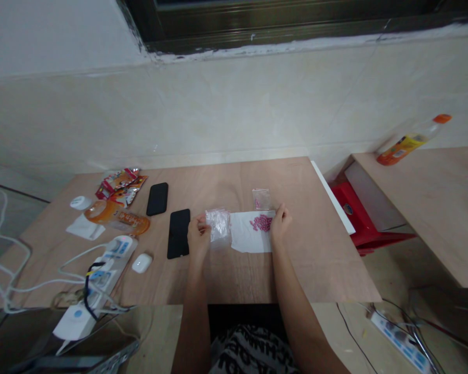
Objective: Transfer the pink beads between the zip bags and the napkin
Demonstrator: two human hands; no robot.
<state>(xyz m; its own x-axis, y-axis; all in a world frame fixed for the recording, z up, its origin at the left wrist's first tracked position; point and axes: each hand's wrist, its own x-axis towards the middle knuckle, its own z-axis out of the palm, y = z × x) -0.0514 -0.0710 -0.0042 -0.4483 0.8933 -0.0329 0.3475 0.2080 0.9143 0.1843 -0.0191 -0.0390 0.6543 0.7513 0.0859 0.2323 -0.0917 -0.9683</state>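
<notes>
On the table lies a sheet of white paper [246,240] with a cluster of small pink beads [262,223] toward its right side. My right hand [281,224] is at the paper's right edge, beside the beads. Its fingers are closed together, and what they hold, if anything, is too small to make out. Left of the paper is a stack of clear plastic bags [219,226]. My left hand [198,236] is at the left edge of that stack, fingers curled in; their contents cannot be made out. Above the paper lies a small zip bag [261,197] with a few pink beads in it.
Two black phones [178,234] [157,199] lie left of my left hand. Farther left are an orange drink bottle [117,217], snack packets [120,186], a white earbud case [142,263] and a power strip [109,267] with cables. A red stool [359,218] stands between the tables.
</notes>
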